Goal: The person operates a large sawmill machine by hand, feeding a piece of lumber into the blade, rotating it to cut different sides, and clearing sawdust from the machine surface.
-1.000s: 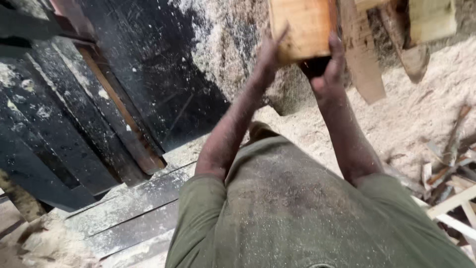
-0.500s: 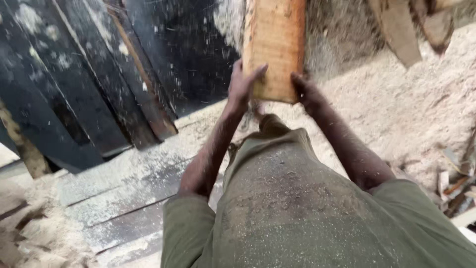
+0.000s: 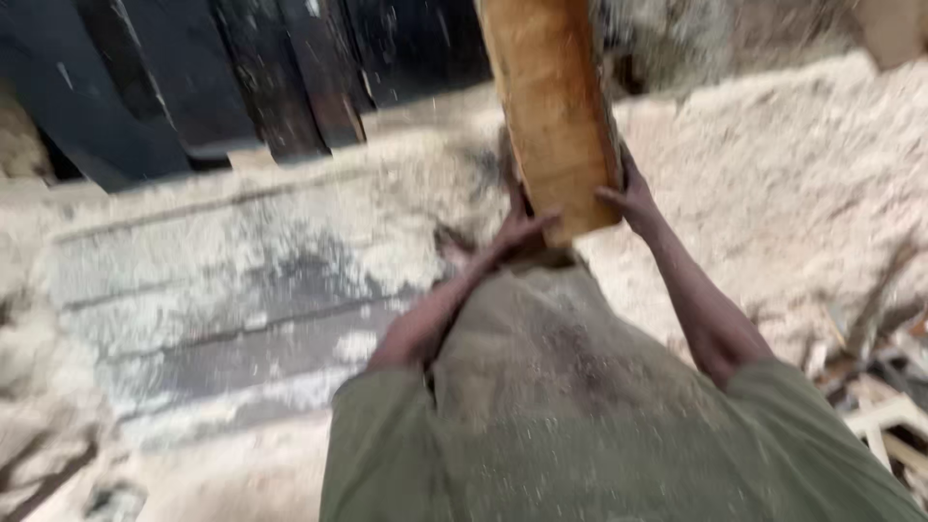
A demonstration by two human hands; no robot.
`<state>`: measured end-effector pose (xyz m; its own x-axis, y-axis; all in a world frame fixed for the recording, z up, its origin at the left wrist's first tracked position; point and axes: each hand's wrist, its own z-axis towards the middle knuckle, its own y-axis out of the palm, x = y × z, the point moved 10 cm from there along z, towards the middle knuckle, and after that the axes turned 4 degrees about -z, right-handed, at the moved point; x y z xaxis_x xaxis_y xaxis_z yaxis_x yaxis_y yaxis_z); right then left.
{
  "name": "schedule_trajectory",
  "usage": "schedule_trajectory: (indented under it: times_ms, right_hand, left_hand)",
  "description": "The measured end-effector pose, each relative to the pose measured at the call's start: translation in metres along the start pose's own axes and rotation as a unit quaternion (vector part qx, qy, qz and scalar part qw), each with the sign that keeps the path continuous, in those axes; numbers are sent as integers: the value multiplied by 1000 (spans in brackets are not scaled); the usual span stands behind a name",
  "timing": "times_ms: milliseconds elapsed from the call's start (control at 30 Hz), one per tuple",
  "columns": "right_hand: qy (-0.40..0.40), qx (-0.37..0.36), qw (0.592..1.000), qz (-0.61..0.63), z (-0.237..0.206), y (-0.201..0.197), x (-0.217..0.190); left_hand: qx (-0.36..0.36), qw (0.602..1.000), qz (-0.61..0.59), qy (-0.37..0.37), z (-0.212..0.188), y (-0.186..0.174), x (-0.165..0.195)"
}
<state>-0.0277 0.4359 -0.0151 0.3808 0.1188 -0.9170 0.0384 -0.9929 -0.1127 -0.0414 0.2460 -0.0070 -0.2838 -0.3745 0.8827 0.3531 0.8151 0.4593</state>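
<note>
Head view shows a rough, pale-orange wooden plank (image 3: 553,106) held in front of the chest, its long axis running up and away from the person. Left hand (image 3: 517,232) and right hand (image 3: 633,198) clamp its near end from either side, equally close, above sawdust-covered ground (image 3: 773,164) and dark boards (image 3: 145,87).

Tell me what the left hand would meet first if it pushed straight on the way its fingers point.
The left hand already lies against the near end of the wooden block, fingers pointing right across it. Pushing on, it would likely meet the right hand gripping the opposite side, though motion blur leaves depth uncertain.
</note>
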Motion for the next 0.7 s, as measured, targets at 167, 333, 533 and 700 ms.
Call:
schedule_trajectory:
  times_ms: [167, 333, 533, 700]
  right_hand:
    - [76, 23, 996, 37, -11, 23, -34]
    - [66, -1, 997, 48, 25, 100, -69]
    - [-96, -24, 960, -263, 45, 133, -93]
    - [-136, 31, 926, -351, 41, 165, -89]
  left_hand:
    - [139, 980, 13, -145, -13, -35, -4]
    - [226, 957, -117, -138, -19, -105, 40]
    - [230, 955, -155, -109, -45, -139, 44]
    - [276, 939, -179, -99, -149, -147, 5]
